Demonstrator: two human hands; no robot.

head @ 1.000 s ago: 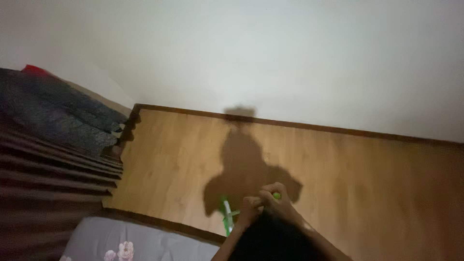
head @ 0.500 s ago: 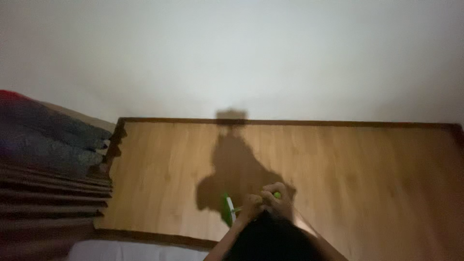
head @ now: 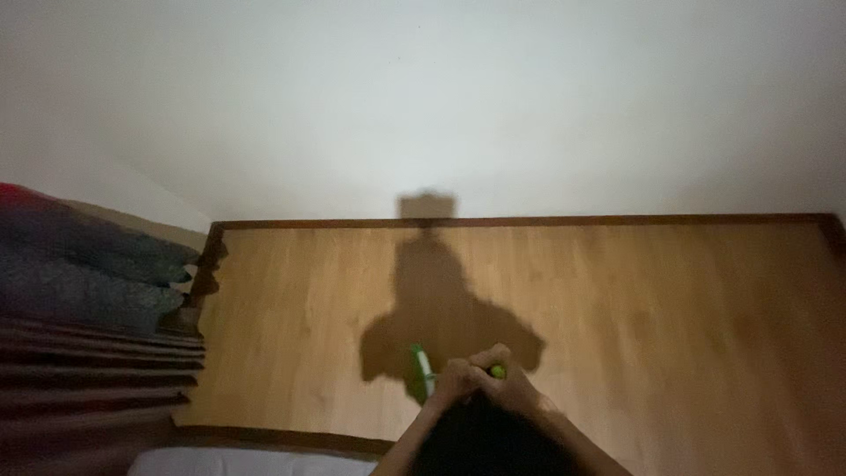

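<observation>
Looking down from head height in dim light, two bare hands meet at the bottom centre of the view. The left hand point(head: 454, 384) and the right hand point(head: 502, 384) are closed side by side, fingers curled tight around the top of a green handle point(head: 498, 372), only a small bright tip of which shows between the knuckles. Just left of the hands, a green and white tool head point(head: 418, 374) sits low over the wooden floor point(head: 670, 308), tilted slightly; whether it touches the boards cannot be told. Both forearms run down out of the frame, with a dark shape between them that is too dim to identify.

A shadow of the person point(head: 436, 300) falls across the floor ahead and reaches up onto the pale wall point(head: 441, 106). A dark skirting strip point(head: 617, 220) divides floor from wall. At the left edge lies a stack of folded dark fabric point(head: 79, 291), and a pale sheet point(head: 220, 463) shows at the bottom left.
</observation>
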